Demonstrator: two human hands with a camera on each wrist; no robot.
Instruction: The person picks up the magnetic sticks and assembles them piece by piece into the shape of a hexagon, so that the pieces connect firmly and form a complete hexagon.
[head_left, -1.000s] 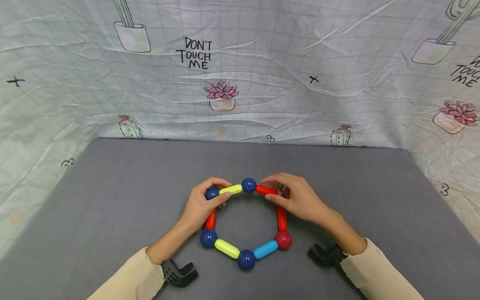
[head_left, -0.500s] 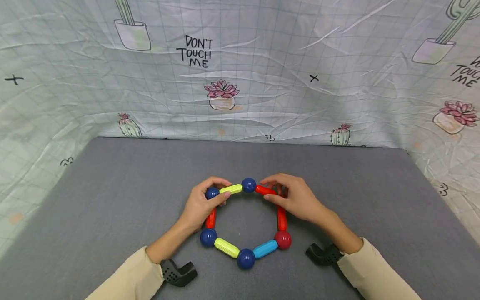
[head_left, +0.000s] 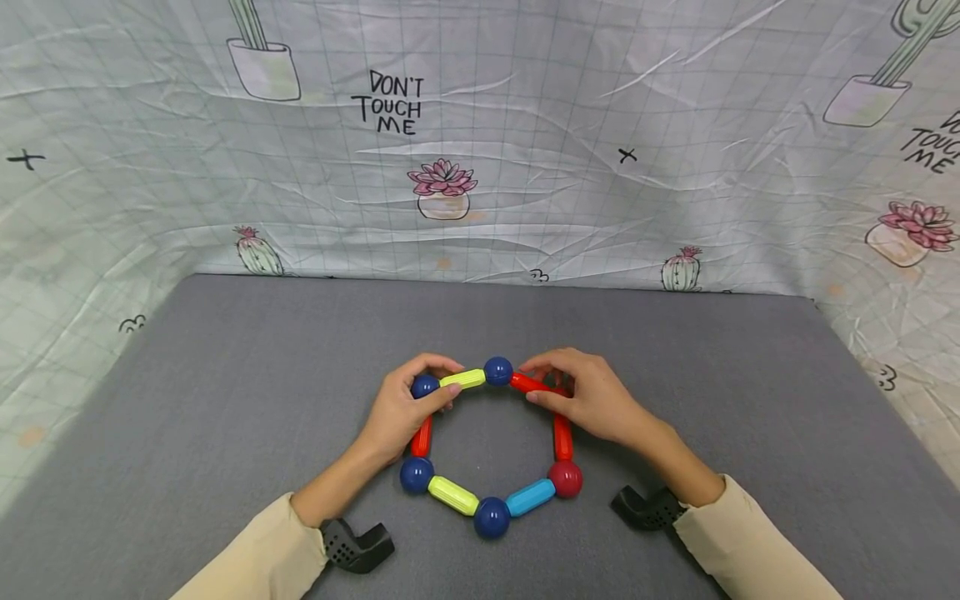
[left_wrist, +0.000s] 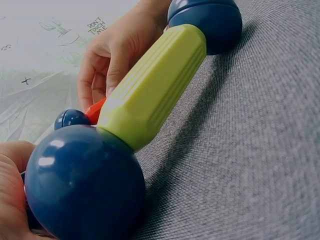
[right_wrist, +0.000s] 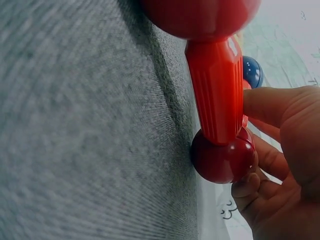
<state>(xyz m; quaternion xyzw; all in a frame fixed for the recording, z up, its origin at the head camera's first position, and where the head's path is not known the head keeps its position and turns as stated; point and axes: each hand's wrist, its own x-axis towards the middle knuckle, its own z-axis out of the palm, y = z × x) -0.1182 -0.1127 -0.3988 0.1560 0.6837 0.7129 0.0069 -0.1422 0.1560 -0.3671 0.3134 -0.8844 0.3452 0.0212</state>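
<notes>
A six-sided ring of toy magnetic rods and balls lies in front of me. My left hand (head_left: 401,408) pinches the far-left yellow-green rod (head_left: 467,378), thumb on its near side, beside a blue ball (head_left: 424,386). Opposite, my right hand (head_left: 592,396) holds the far-right red rod (head_left: 527,382) between thumb and fingers. Between those rods sits another blue ball (head_left: 498,371). The upper-right red ball (right_wrist: 223,156), covered by my hand in the head view, shows by my right fingers in the right wrist view. Side red rods (head_left: 422,439) run down from each hand.
The ring's near side has a blue ball (head_left: 417,475), a yellow-green rod (head_left: 453,496), a blue ball (head_left: 492,517), a light-blue rod (head_left: 531,497) and a red ball (head_left: 566,478). Under it is a grey table (head_left: 300,350), with a printed cloth (head_left: 525,125) behind.
My right hand has shifted very slightly left and down along the red rod, whose far end tips a little lower. My left hand and the ring's near side stay practically still.
</notes>
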